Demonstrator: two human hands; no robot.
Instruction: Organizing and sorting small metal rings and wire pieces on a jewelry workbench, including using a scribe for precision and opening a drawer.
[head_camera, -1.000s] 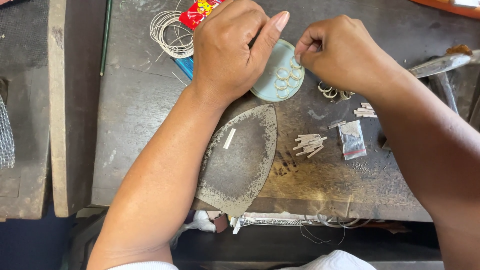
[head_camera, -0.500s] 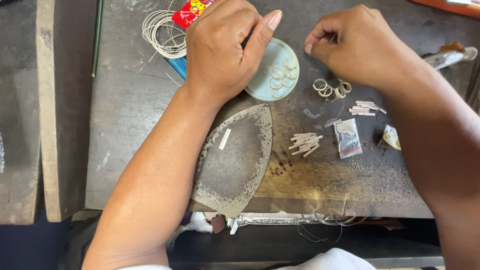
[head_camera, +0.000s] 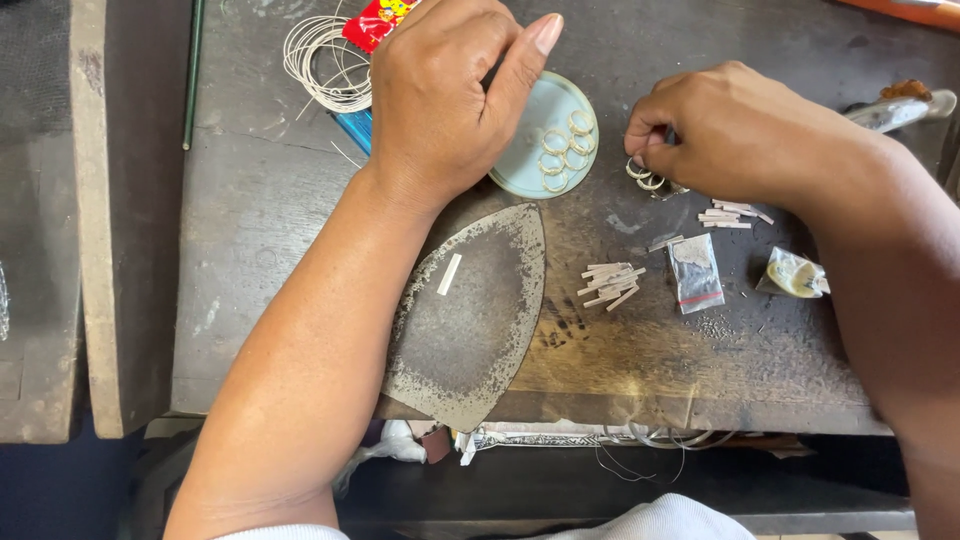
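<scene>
My left hand (head_camera: 450, 100) rests curled, thumb stretched out, against the left edge of a round pale blue dish (head_camera: 520, 165) that holds several small metal rings (head_camera: 562, 150). Whether anything sits inside the curled fingers is hidden. My right hand (head_camera: 720, 130) is to the right of the dish, its fingertips pinched onto a small heap of metal rings (head_camera: 648, 180) lying on the dark workbench (head_camera: 260, 230). Short metal strips lie in two little piles (head_camera: 610, 283) (head_camera: 730, 212) below the right hand.
A worn iron-shaped metal plate (head_camera: 470, 330) with one pale strip (head_camera: 449, 274) lies at the front. A small plastic bag (head_camera: 695, 272), a crumpled yellowish wrap (head_camera: 795, 273), a wire coil (head_camera: 320, 60), a red wrapper (head_camera: 375, 20) and a metal tool (head_camera: 895, 110) surround the hands.
My right hand has moved from over the blue dish to the right and down onto the heap of rings. The left hand has stayed by the dish.
</scene>
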